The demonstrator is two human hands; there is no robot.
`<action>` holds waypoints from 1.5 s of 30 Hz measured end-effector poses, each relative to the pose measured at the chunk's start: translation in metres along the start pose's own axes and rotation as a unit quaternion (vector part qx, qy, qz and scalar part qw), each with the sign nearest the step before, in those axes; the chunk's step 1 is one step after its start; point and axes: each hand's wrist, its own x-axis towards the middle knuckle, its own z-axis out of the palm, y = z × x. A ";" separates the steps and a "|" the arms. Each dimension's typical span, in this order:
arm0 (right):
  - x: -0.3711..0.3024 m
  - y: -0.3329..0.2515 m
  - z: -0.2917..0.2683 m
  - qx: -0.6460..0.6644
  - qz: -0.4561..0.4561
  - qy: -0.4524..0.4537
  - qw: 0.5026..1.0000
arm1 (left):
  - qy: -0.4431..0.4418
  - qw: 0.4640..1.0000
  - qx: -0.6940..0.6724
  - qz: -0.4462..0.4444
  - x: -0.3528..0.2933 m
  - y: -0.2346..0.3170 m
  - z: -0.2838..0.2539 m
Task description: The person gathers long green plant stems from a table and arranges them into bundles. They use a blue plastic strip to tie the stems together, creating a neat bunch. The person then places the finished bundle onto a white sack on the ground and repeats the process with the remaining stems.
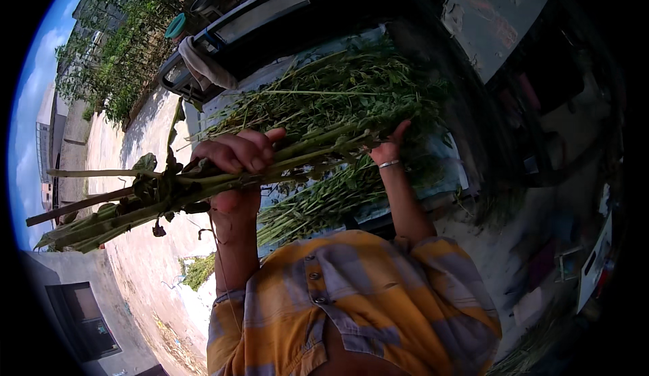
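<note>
A long bundle of green leafy plant stalks stretches across in front of me, its thick cut ends jutting out to the left. My left hand is closed round the stalks near those ends. Farther along, my right hand, with a silvery band at the wrist, grips the bundle near its leafy end. Its thumb points up; its fingers are partly hidden by the stalks. Wilted leaves hang between the cut ends. Beneath the bundle, more leafy stalks lie heaped on a pale sheet.
Behind the heap runs a dark metal frame with a pale cloth draped over its corner. A teal tub and bushes stand at the far left. Sunlit concrete lies to the left, and a grey panel leans at the right.
</note>
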 end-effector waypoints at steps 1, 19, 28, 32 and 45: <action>0.001 -0.003 0.027 -0.004 -0.026 0.018 1.000 | 0.022 1.000 -0.009 0.012 -0.005 0.015 -0.001; -0.071 0.030 -0.106 -0.126 0.164 0.276 0.938 | 0.661 0.662 -0.287 -0.207 -0.353 -0.163 -0.237; -0.090 0.045 -0.156 -0.615 0.308 0.323 0.649 | 0.759 0.524 -0.224 -0.315 -0.428 -0.253 -0.289; -0.092 0.055 -0.100 -0.957 0.131 -0.053 0.255 | 0.795 0.496 -0.198 -0.288 -0.436 -0.253 -0.292; -0.043 0.198 -0.119 -0.932 0.205 -0.299 0.028 | 0.240 0.576 0.659 -0.419 -0.344 -0.165 -0.190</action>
